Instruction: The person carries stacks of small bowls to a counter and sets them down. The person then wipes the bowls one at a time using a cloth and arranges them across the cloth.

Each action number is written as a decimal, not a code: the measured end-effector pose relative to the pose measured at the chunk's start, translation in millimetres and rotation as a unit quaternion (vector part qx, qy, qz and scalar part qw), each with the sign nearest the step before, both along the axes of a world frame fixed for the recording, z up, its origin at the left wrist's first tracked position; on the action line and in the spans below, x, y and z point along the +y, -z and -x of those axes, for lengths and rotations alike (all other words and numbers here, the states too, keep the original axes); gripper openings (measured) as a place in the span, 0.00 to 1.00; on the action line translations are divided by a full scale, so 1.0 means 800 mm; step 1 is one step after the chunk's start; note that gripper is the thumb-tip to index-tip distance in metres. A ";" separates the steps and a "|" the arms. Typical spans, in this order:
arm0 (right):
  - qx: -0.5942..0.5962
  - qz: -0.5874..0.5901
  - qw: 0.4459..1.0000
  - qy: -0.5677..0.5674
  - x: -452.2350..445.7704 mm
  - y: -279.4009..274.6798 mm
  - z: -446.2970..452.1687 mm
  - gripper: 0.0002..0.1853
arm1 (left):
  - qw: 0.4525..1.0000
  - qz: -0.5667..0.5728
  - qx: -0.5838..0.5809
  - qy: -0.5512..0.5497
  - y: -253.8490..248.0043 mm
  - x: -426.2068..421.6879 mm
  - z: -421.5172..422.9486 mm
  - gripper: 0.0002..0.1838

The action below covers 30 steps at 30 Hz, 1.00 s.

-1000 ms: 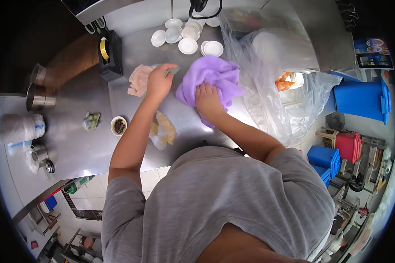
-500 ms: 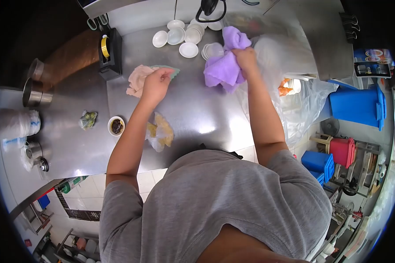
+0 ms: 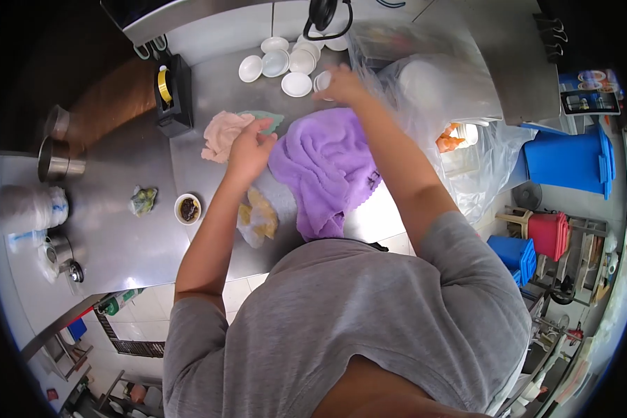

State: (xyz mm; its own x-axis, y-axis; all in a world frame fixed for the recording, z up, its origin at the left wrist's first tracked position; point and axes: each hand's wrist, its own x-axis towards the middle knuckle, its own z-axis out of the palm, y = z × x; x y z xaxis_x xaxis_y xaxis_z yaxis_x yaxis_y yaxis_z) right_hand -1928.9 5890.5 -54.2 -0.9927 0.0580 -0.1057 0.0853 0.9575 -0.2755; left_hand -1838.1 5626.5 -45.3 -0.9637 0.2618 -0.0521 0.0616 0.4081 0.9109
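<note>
My right hand (image 3: pixel 342 85) is over the small white dishes (image 3: pixel 322 81) at the back of the steel counter, fingers apart and slightly blurred. Below it the purple towel (image 3: pixel 324 160) lies spread and rumpled, reaching the counter's front edge. My left hand (image 3: pixel 249 155) hovers with its fingers apart beside the pink cloth (image 3: pixel 223 134) and the green cloth (image 3: pixel 266 121). Nothing shows in its grip. A plastic bag with yellowish contents (image 3: pixel 258 219) rests just below that hand. To the left stands a white bowl with dark sauce (image 3: pixel 188 209).
A black tape dispenser (image 3: pixel 172 97) stands at the back left. Several white dishes (image 3: pixel 274 63) lie along the back. Clear plastic sheeting (image 3: pixel 425 97) covers things on the right. A small bag with green contents (image 3: pixel 144 200) and metal pots (image 3: pixel 54 159) are on the left.
My right hand has let go of the purple towel and moved left to the small dishes. The towel, bunched up before, now lies spread nearer my body. My left hand has opened slightly.
</note>
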 end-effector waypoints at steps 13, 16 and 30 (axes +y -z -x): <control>0.025 0.250 0.956 -0.148 0.009 -0.145 -0.218 0.39 | 0.993 0.013 0.021 0.113 -0.027 0.064 -0.060 0.18; -0.040 0.274 0.944 -0.181 0.100 -0.224 -0.293 0.39 | 0.986 -0.022 -0.005 0.164 -0.039 0.102 -0.084 0.17; 0.031 -0.128 0.926 0.355 0.381 -0.030 -0.312 0.41 | 0.986 -0.016 -0.048 0.160 -0.050 0.230 -0.151 0.16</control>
